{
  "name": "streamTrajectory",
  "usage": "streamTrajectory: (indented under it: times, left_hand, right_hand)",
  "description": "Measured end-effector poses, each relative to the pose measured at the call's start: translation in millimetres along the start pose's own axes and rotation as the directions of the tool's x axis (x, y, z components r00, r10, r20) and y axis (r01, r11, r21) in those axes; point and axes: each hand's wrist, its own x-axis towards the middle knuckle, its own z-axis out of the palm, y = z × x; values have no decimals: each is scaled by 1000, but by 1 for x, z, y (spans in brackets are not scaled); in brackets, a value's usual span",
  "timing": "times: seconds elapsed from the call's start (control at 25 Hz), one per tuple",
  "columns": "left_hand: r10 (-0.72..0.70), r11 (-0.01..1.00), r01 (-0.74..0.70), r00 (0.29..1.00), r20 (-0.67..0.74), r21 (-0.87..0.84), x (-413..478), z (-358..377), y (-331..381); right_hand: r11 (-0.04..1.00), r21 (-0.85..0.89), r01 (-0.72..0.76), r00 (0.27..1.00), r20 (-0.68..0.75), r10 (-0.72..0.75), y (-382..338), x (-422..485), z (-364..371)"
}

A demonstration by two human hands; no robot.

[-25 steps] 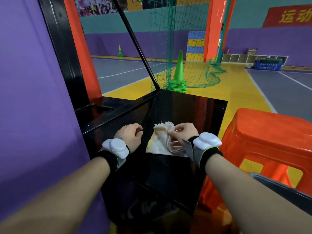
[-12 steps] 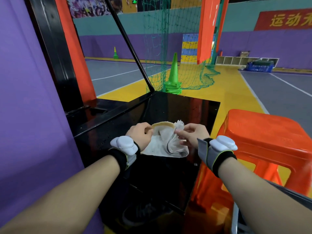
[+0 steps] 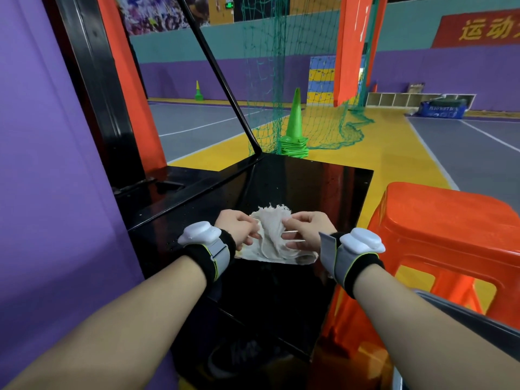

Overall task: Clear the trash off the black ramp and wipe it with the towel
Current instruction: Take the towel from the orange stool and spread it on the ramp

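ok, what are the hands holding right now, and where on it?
Both hold the white towel over the black ramp: left hand pinches its left edge, right hand its right edge, near the frayed top.

An orange plastic stool (image 3: 450, 220) stands in the right foreground and serves as the landmark. Beyond it, up and to the left, a stack of green cones (image 3: 295, 136) sits on the yellow floor strip (image 3: 394, 153), with a green net (image 3: 295, 66) hanging just behind the cones and pooling on the floor. An orange pillar (image 3: 351, 46) rises behind the net. Far to the stool's left stands a purple wall panel (image 3: 42, 164), edged by a black upright post (image 3: 92, 88). A small cone (image 3: 198, 91) stands well beyond the stool on the far side of the grey court (image 3: 202, 125). High above the stool a red banner (image 3: 478, 29) carries yellow characters. Beyond the stool, by the back wall, is a blue bin (image 3: 441, 108)
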Motion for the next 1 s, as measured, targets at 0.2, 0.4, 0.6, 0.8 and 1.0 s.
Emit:
streamTrajectory:
  times: [0.2,0.4,0.6,0.8,1.0]
  left_hand:
    - [7,998,8,977,-213,70,2,-9,-5]
    - [-45,955,84,989,-143,284,7,-28,-18]
    - [135,788,-33,984,-120,615,7,-22,-15]
    - [291,562,-271,949,120,782,7,7,-17]
    - [219,497,-407,913,343,766,4,42,-17]
  right_hand:
    - [985,168,-39,948,-305,90,-11,4,-24]
    - [980,105,-171,830,-520,201,-9,11,-70]
    - [952,-169,-255,778,-621,99,15,24,-119]
    - [877,-334,-346,750,-660,45,27,17,-132]
    - [572,-768,-288,741,-557,-375,24,5,-111]
